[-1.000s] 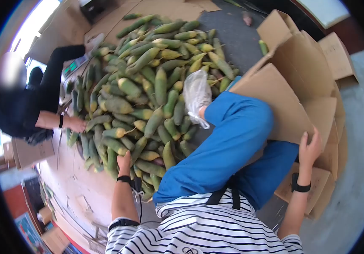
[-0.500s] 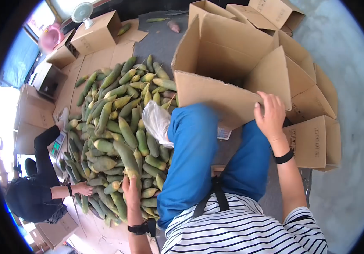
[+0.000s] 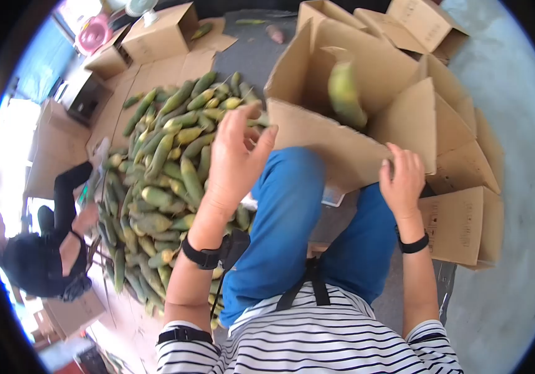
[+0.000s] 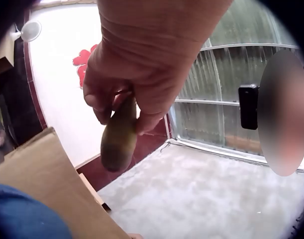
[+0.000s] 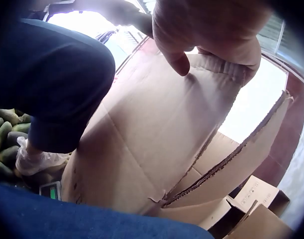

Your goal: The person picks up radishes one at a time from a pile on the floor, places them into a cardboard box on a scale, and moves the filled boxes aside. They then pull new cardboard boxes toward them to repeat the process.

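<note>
A green radish [image 3: 345, 96], blurred, shows over the opening of a tall cardboard box [image 3: 323, 140], apart from my hands in the head view. To the left of the box, my left hand [image 3: 239, 159] is raised with loosely bent fingers and nothing between them. In the left wrist view the radish [image 4: 118, 139] overlaps the fingertips, pointing away from the hand. My right hand [image 3: 402, 177] grips the top edge of the near box panel, fingers over the rim and thumb on the outer face. A large pile of green radishes [image 3: 158, 198] lies left of my knees.
Another person [image 3: 43, 262] sits left of the pile. Several cardboard boxes [image 3: 454, 218] stand behind and right of the tall box. A small fan, a pink basin [image 3: 94, 34] and more boxes are at the back left. My plastic-wrapped foot [image 5: 35, 159] is beside the pile.
My left hand picked a radish from the pile, lifted it toward the box and let it go. My right hand stays on the box edge. The other person's arm has drawn back from the pile.
</note>
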Tool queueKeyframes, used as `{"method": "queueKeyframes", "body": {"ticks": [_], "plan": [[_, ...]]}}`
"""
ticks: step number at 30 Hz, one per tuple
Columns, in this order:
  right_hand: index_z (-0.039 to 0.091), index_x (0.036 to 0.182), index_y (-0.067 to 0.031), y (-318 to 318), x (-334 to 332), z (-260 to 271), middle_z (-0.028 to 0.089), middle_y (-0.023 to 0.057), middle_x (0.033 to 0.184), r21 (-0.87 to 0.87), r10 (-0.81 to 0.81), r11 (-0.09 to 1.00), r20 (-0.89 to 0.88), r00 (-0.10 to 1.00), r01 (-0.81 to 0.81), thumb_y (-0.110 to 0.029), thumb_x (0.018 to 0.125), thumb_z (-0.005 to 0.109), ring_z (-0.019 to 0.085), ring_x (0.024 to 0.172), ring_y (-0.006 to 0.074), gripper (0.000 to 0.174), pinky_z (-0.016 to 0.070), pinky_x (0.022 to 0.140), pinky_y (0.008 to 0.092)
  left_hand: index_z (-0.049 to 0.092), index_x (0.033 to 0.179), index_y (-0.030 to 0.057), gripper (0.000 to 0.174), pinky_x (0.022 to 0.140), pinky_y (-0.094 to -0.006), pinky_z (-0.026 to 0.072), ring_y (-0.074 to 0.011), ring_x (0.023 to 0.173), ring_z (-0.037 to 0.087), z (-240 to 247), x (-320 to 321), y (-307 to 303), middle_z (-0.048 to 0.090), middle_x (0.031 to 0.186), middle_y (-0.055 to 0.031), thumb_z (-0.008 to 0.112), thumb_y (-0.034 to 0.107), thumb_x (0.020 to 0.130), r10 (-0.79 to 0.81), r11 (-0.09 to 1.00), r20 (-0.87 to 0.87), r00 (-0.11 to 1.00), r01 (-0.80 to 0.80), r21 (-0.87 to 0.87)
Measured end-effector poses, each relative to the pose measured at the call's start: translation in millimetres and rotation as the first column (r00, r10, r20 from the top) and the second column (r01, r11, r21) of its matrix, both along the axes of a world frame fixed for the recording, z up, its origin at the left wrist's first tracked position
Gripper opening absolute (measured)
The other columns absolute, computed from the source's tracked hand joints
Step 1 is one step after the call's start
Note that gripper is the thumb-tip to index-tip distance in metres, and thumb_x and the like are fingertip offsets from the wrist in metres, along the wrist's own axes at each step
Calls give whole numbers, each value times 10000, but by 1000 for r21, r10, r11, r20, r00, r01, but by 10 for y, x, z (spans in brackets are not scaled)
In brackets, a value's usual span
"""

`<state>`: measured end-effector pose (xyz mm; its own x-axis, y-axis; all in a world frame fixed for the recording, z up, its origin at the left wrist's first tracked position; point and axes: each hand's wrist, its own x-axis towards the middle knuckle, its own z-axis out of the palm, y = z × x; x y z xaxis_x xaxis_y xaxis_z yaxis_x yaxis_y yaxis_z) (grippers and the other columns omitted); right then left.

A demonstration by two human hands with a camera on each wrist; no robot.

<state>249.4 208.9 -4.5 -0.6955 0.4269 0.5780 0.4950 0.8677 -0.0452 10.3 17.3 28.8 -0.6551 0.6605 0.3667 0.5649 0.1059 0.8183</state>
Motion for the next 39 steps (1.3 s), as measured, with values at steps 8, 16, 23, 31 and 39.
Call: {"method": "queueKeyframes", "body": {"ticks": [8, 16, 23, 31, 39], "plan": [[597, 1127, -77, 74, -53, -49, 588, 91, 869, 37, 6, 999, 0, 1000, -6, -112, 837, 575, 551, 801, 282, 293, 439, 721, 398, 569, 1053, 1, 388, 801, -438, 496, -361, 942, 592, -2238, -77, -1727, 571, 1049, -199, 681, 251, 779, 137, 665, -27, 990, -112, -738], [596, 1123, -61, -3, -53, -83, 611, 94, 922, 39, -44, 998, 54, 998, 42, -110, 855, 572, 565, 839, 290, 273, 447, 726, 396, 536, 1022, -37, 478, 833, -474, 493, -418, 983, 579, -3173, -122, -2860, 591, 1027, -245, 700, 316, 743, 505, 346, -91, 859, -297, -890], [589, 1134, -43, 46, -61, -79, 615, 119, 992, 27, -86, 996, 81, 993, 84, -107, 860, 574, 571, 903, 307, 281, 453, 775, 397, 505, 1057, -58, 578, 866, -473, 478, -426, 995, 587, -3766, -93, -3039, 591, 1050, -296, 732, 349, 714, 609, 394, 83, 789, -209, -895], [587, 1133, -28, 31, -66, -84, 614, 126, 1006, 19, -79, 997, 71, 994, 78, -103, 853, 584, 570, 911, 310, 289, 452, 778, 399, 500, 1065, -117, 679, 740, -408, 503, -308, 838, 628, -4155, -171, -2904, 618, 992, -208, 816, 335, 669, 902, 431, 386, 193, -437, -789], [596, 1113, -43, -8, -103, -47, 605, 125, 939, 7, -84, 996, 51, 995, 84, -96, 825, 599, 565, 862, 317, 293, 442, 764, 407, 620, 902, -3, 468, 425, -297, 384, -148, 520, 534, -3761, -251, -2659, 601, 704, -54, 791, 386, 706, 730, 683, 669, 142, -188, -706]]}}
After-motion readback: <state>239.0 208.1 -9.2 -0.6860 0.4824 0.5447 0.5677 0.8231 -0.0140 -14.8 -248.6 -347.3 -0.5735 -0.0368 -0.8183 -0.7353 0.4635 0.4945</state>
